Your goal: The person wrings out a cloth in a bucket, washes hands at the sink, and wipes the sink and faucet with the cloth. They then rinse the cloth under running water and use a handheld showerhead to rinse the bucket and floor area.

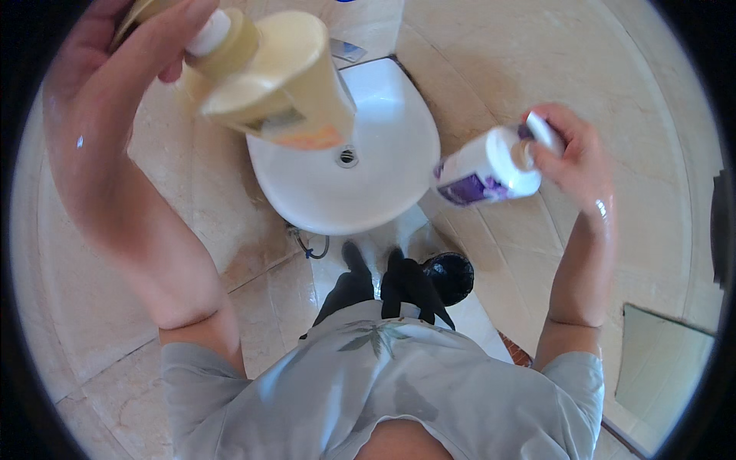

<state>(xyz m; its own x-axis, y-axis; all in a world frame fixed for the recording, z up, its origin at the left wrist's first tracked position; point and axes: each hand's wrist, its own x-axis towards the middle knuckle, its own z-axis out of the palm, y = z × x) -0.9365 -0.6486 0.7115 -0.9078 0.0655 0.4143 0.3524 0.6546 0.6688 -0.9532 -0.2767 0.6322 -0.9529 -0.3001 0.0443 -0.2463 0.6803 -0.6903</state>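
Observation:
At the upper left my left hand (155, 46) grips a pale yellow pump bottle (287, 86) by its pump top. The bottle is tilted, slightly blurred, and hides part of the sink's left side. On the right, my right hand (575, 155) is closed around the white pump head of a white bottle with a purple label (489, 169); its base points left toward the sink's rim. Between and below the bottles lies a white ceramic washbasin (379, 190) with a metal drain. Both forearms look wet.
Tiled walls surround the basin. A small flat packet or card (347, 50) lies behind it. Below hangs a flexible hose (313, 250). A black bin or bag-lined container (451, 278) stands by my feet. A mirror-like panel (661, 368) is at the lower right, a dark object (721, 230) at the right edge.

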